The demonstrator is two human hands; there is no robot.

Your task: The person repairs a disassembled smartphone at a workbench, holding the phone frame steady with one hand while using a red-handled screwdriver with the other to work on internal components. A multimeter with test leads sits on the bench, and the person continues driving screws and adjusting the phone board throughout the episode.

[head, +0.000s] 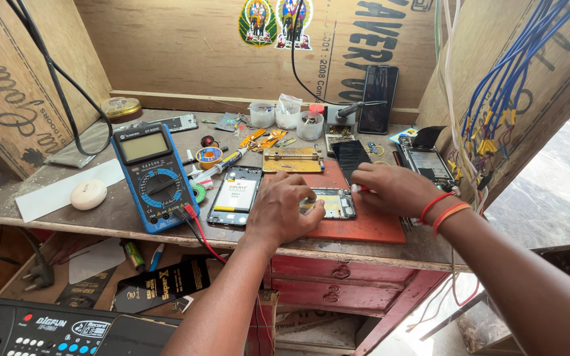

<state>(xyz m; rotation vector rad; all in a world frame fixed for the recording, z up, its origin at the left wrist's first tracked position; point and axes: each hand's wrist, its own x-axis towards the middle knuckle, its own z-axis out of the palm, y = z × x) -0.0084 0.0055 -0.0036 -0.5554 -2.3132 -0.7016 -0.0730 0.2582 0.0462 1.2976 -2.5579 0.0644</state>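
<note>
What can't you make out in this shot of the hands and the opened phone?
Head view only:
- Opened phone: its left part is hidden under the left hand.
- Tool in the right hand: only a white and red end shows, so its kind is unclear.
- Small cups at the back: contents too small to tell.
- Black device: cut off by the bottom edge.

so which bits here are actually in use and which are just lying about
In use: left hand pressing the opened phone on the red mat; right hand holding a small tool.

Lying about: blue multimeter, second opened phone, solder reel, white oval case.
</note>
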